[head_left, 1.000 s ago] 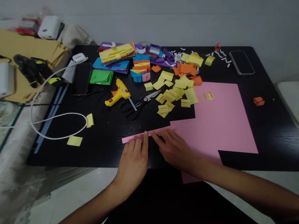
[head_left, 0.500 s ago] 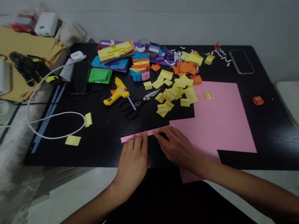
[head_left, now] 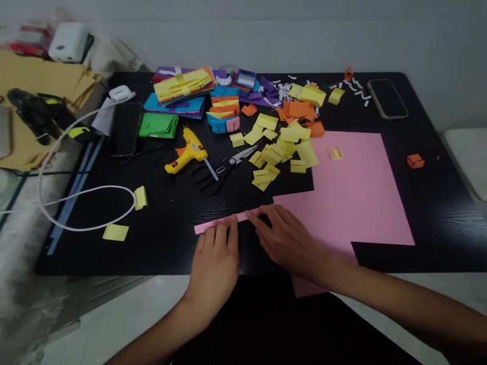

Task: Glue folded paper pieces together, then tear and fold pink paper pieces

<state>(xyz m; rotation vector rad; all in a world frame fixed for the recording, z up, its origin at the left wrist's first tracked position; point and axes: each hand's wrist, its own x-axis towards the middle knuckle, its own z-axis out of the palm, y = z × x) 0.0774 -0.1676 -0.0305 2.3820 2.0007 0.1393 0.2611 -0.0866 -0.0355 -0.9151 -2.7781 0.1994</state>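
Observation:
A narrow folded strip of pink paper lies along the front of the black table. My left hand presses on its middle and left part, fingers close together and bent over the near edge. On the strip's right end my right hand pinches and presses, its index finger reaching toward the left hand. The fingertips of both hands almost meet. Under my right wrist spreads a large pink paper sheet with cut-out corners. The underside of the strip and parts of my fingers are hidden.
Beyond the hands lie scissors, a yellow glue gun and several yellow paper pieces. Folded paper stacks sit at the back. A white cable loops at left; a phone rests at right.
The whole view has shifted slightly left. Both hands stay pressed on the pink strip, with hardly any visible movement of the fingers.

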